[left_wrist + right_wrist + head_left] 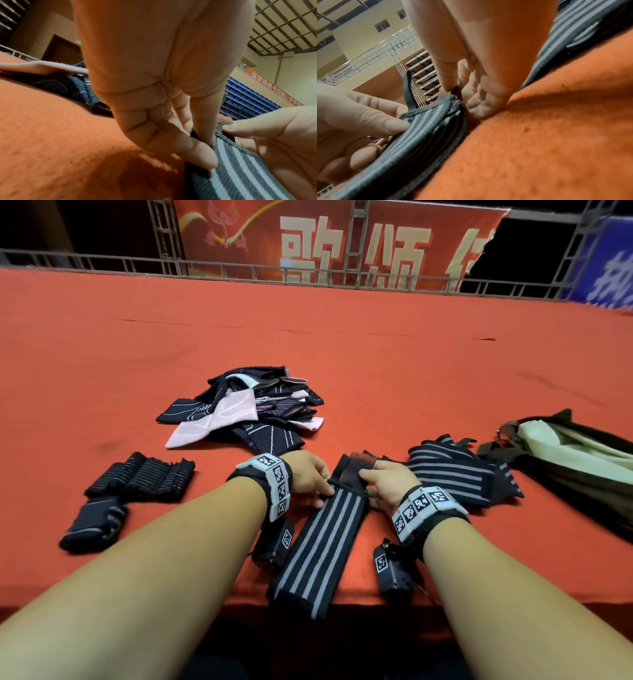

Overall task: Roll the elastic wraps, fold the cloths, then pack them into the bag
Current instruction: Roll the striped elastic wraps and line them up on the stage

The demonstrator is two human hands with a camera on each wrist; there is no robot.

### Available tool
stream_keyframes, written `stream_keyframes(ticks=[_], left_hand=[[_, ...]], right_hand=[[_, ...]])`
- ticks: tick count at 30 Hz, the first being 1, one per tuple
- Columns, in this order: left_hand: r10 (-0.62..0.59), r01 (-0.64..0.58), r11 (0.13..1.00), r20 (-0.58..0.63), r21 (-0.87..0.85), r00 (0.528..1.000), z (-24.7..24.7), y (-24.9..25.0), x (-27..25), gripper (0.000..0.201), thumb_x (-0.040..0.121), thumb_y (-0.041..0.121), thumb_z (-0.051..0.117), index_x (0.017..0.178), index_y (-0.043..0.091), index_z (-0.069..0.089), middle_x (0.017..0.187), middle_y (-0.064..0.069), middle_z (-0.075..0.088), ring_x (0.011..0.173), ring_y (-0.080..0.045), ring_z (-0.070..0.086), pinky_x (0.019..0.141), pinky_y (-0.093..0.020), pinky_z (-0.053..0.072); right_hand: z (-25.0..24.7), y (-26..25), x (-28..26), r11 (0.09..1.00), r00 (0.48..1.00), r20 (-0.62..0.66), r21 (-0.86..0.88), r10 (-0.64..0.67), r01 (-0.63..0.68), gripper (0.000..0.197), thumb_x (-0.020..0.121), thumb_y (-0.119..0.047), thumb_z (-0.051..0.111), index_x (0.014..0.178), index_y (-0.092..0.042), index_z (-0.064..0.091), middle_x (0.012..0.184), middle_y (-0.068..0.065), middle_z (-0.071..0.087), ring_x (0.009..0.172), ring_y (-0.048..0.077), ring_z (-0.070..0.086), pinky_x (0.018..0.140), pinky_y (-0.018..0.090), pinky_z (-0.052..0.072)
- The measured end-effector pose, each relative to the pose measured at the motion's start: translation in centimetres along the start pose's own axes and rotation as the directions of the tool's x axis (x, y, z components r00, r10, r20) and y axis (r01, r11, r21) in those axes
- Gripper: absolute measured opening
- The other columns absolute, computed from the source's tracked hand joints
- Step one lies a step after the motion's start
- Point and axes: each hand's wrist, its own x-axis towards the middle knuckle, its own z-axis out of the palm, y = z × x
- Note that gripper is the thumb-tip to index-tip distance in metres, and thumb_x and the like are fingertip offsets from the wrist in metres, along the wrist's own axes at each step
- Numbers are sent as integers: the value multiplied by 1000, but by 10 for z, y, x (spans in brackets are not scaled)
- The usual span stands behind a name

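Note:
A black elastic wrap with grey stripes [322,539] lies lengthwise on the orange table, its near end hanging over the front edge. My left hand [313,479] pinches the wrap's far left corner [221,150] between thumb and fingers. My right hand [380,479] pinches the far right corner [452,97], where a dark tab and strap fold back. More unrolled striped wraps [459,474] lie in a heap to the right. Rolled wraps [144,479] sit at the left. A pile of dark and pink cloths [246,409] lies behind my hands. The dark bag [575,453] is at the right.
The orange felt table [342,337] stretches far back to a metal railing [239,270] with red and blue banners. One more rolled wrap [94,523] sits near the front left. The table's front edge [479,602] runs just under my forearms.

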Motion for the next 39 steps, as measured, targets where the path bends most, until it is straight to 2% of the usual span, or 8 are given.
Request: stream_keyframes(ticks=[3, 5, 7, 11, 17, 24, 30, 39], left_hand=[[-37, 38, 999, -10, 21, 999, 1, -5, 9, 28, 90, -1, 71, 79, 15, 50, 59, -6, 62, 54, -20, 66, 41, -21, 45], [-55, 56, 998, -14, 30, 998, 3, -8, 13, 25, 89, -1, 71, 80, 14, 53, 55, -4, 62, 52, -19, 64, 41, -21, 44], [-64, 64, 997, -14, 39, 998, 4, -10, 16, 22, 89, 0, 72, 81, 13, 55, 53, -3, 61, 48, -15, 61, 41, -21, 42], [-95, 95, 994, 9, 47, 995, 4, -10, 22, 19, 88, 3, 74, 86, 12, 58, 53, -3, 60, 43, -12, 56, 40, -19, 40], [-120, 117, 992, 83, 46, 989, -1, -8, 28, 14, 89, 11, 75, 88, 13, 62, 57, -1, 64, 47, -9, 58, 40, -19, 39], [-113, 114, 994, 93, -1, 989, -2, -11, 34, 13, 91, 14, 74, 89, 14, 61, 54, 0, 62, 43, -8, 56, 36, -16, 37], [-87, 96, 991, 92, -96, 992, -2, -19, 34, 14, 92, 14, 73, 88, 15, 60, 53, -3, 59, 37, -8, 48, 33, -17, 35], [-46, 62, 994, 182, -85, 982, -8, -19, 26, 8, 91, 17, 73, 92, 17, 66, 60, 0, 62, 47, -8, 54, 39, -18, 38]], right_hand=[[-2, 14, 6, 1000, 1000, 10, 12, -1, 1, 8, 92, -9, 60, 85, -11, 62, 85, 32, 59, 68, 28, 55, 64, 41, 49], [-6, 20, 10, 997, 1000, 4, 76, 4, -4, 17, 95, -5, 58, 79, -11, 58, 85, 23, 63, 81, 28, 62, 79, 41, 57], [-10, 24, 11, 994, 999, 35, 109, -14, 10, 24, 95, -3, 59, 74, -11, 54, 71, 13, 56, 71, 22, 57, 72, 33, 52], [-13, 28, 7, 992, 990, 128, 118, -59, 44, 36, 76, -3, 77, 103, 14, 59, 93, 33, 66, 82, 34, 63, 83, 43, 51], [-19, 29, 6, 990, 974, 211, 123, -88, 62, 43, 76, 25, 64, 115, 7, 61, 100, 25, 72, 91, 34, 73, 73, 32, 59], [-19, 36, 16, 991, 961, 261, 120, -91, 61, 57, 69, 23, 66, 121, 1, 61, 114, 31, 68, 105, 42, 69, 98, 52, 54], [-18, 38, 19, 991, 951, 288, 106, -115, 88, 58, 65, 14, 70, 119, -4, 65, 115, 34, 64, 110, 47, 65, 98, 52, 53], [-19, 37, 10, 984, 954, 266, 143, -138, 103, 55, 83, 27, 50, 128, -4, 60, 117, 25, 70, 109, 36, 68, 98, 42, 54]])
